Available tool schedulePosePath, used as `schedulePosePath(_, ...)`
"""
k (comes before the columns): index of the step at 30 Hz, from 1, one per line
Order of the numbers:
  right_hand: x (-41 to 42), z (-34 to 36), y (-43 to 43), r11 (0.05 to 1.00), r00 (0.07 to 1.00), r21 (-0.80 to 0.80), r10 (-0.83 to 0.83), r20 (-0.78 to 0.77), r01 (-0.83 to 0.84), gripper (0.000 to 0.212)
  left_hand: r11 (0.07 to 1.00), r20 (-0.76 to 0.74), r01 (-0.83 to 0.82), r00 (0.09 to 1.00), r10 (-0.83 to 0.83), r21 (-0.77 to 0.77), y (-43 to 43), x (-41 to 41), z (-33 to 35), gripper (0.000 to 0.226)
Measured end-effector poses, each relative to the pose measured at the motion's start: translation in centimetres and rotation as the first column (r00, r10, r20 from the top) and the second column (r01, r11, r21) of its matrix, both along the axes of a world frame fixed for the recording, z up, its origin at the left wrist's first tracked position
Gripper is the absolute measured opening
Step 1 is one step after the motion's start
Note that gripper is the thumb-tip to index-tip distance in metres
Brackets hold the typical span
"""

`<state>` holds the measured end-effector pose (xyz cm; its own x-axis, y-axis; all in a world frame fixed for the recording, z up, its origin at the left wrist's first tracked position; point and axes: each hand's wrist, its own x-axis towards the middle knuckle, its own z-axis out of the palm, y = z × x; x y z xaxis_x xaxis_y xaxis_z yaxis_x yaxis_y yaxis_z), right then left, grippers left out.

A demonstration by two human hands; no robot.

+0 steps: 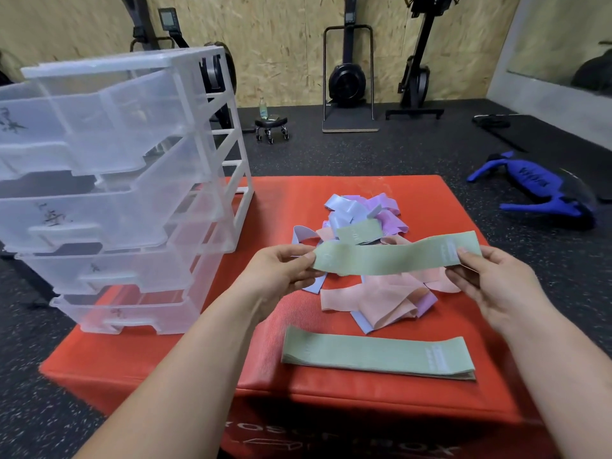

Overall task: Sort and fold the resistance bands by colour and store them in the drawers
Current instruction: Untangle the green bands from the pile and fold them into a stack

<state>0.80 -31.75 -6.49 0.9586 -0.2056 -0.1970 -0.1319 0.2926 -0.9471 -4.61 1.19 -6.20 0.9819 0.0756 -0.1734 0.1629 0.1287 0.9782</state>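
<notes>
I hold a green resistance band (pixel 394 255) stretched flat above the red box (pixel 265 369). My left hand (pixel 281 273) pinches its left end and my right hand (pixel 493 279) pinches its right end. Below it, near the box's front edge, lies a flat stack of green bands (pixel 377 354). Behind the held band sits a mixed pile: pink bands (pixel 381 298), blue bands (pixel 344 208), purple bands (pixel 389 213) and one more green band (pixel 357 231). A clear plastic drawer unit (pixel 126 180) stands on the box's left side, its several drawers pulled partly out.
Black speckled rubber floor surrounds the box. A blue and black bag (pixel 543 190) lies on the floor at right. A small wheeled stool (pixel 271 127) with a bottle, plus rowing machines (pixel 347 77), stand against the wooden back wall.
</notes>
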Motion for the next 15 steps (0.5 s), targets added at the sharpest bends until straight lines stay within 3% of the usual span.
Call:
schedulePosePath(5,0.5,-0.1,-0.2,1.000,1.000,-0.012,-0.018,0.015,0.019,0.030,0.985,0.023,-0.032,0.999,0.029,0.169,-0.2,0.2,-0.4,0.011)
schedulePosePath(8,0.6,0.0,-0.2,0.999,1.000,-0.020,-0.027,0.014,0.028,0.030,0.963,0.070,-0.137,0.990,0.124,0.232,-0.6,0.8,-0.9,0.007)
schedulePosePath(12,0.4,0.0,-0.2,1.000,1.000,-0.017,-0.003,-0.022,0.002,0.027,0.957,0.189,-0.272,0.950,0.250,0.097,-0.8,1.5,-0.6,0.007)
schedulePosePath(15,0.3,0.0,0.0,1.000,1.000,-0.008,0.018,-0.023,-0.018,0.024,0.925,0.245,-0.355,0.917,0.315,0.140,-1.3,1.4,-0.5,0.006)
